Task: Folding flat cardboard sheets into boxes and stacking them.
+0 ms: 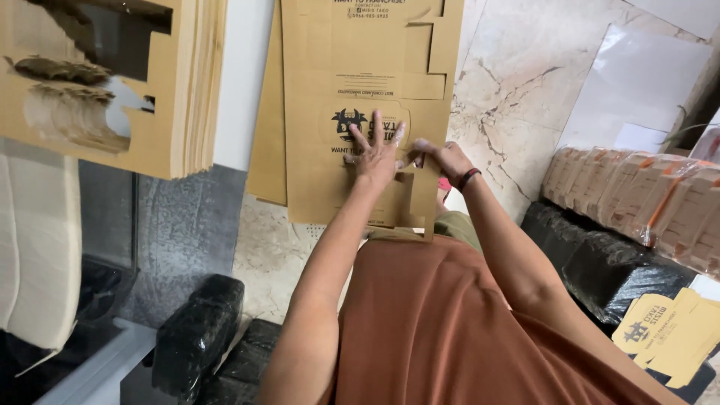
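Left hand (377,154) splayed, right hand (444,156) pinching

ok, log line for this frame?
left hand: flat on carton blank | right hand: pinching blank's edge flap | blank: flat on floor

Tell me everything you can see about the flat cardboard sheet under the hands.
The cardboard sheet is brown, die-cut, unfolded, with notched flaps, crease lines and black printing. It lies flat on the marble floor, over another brown sheet. The left hand presses it with spread fingers; the right hand grips its notched right edge.
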